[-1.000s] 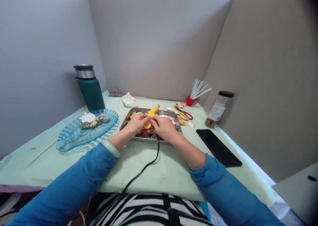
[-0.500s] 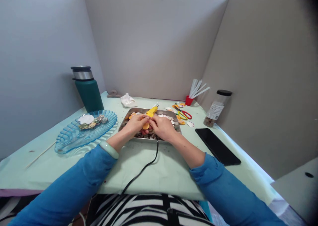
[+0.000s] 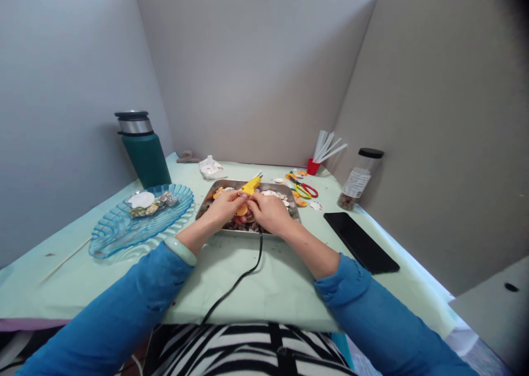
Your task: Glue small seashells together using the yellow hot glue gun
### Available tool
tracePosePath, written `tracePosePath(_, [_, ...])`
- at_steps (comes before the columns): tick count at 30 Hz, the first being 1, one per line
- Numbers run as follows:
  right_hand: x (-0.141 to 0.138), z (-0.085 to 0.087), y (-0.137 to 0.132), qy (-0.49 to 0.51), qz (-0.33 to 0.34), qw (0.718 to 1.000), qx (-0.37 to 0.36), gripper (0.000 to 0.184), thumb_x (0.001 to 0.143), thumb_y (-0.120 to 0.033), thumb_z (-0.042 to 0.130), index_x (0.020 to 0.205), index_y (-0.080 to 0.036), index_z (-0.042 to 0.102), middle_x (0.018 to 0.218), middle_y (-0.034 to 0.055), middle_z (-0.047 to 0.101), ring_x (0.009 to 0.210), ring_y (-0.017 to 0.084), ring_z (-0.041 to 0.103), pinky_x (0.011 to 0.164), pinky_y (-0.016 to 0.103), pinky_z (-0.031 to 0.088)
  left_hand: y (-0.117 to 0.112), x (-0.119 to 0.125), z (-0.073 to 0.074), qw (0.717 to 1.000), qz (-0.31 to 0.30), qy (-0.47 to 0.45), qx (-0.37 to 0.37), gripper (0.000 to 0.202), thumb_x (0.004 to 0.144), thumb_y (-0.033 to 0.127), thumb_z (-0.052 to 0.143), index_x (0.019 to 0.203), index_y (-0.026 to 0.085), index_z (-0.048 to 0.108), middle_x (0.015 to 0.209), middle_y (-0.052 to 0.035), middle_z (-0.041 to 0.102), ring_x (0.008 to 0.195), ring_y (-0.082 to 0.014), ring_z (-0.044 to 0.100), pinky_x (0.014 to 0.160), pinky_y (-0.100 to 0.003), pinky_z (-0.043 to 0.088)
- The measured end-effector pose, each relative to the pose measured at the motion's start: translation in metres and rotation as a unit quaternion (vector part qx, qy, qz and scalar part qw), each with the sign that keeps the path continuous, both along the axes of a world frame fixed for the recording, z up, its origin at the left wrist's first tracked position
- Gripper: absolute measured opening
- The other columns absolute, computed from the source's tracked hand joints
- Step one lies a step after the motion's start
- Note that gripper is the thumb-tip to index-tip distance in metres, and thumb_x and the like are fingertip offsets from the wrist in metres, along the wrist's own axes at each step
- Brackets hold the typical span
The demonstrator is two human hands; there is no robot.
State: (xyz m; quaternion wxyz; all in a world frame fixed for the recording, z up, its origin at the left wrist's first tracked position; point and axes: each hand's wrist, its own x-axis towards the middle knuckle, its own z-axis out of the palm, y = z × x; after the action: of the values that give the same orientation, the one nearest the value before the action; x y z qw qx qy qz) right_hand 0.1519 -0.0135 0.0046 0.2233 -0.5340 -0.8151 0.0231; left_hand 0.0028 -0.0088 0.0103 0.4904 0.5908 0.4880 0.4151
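My left hand (image 3: 222,207) and my right hand (image 3: 270,212) meet over a metal tray (image 3: 211,192) filled with shells and small pieces. Both hands are closed, pinching an orange shell piece (image 3: 242,210) between their fingertips. A yellow glue gun (image 3: 252,186) lies in the tray just beyond my fingers. Its black cord (image 3: 243,274) runs back over the tray's near edge toward me.
A blue glass shell-shaped dish (image 3: 124,230) with shells sits at left, a green flask (image 3: 142,151) behind it. At right lie scissors (image 3: 305,189), a red cup of glue sticks (image 3: 316,165), a jar (image 3: 357,179) and a black phone (image 3: 361,242). Grey partition walls enclose the table.
The view has shifted slightly; my hands stay together over the tray, holding the orange piece.
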Motion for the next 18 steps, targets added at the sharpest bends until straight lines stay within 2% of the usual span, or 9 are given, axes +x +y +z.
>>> tracePosePath(18, [0.0003, 0.0008, 0.0002, 0.007, 0.013, 1.0, -0.005, 0.032, 0.1, -0.033, 0.038, 0.107, -0.021, 0.066, 0.099, 0.007, 0.074, 0.091, 0.02, 0.066, 0.072, 0.026, 0.038, 0.0005, -0.0002, -0.0007, 1.0, 0.004, -0.003, -0.004, 0.012, 0.089, 0.024, 0.059, 0.093, 0.014, 0.064, 0.056, 0.0009, 0.064, 0.041, -0.012, 0.06, 0.04, -0.019, 0.046])
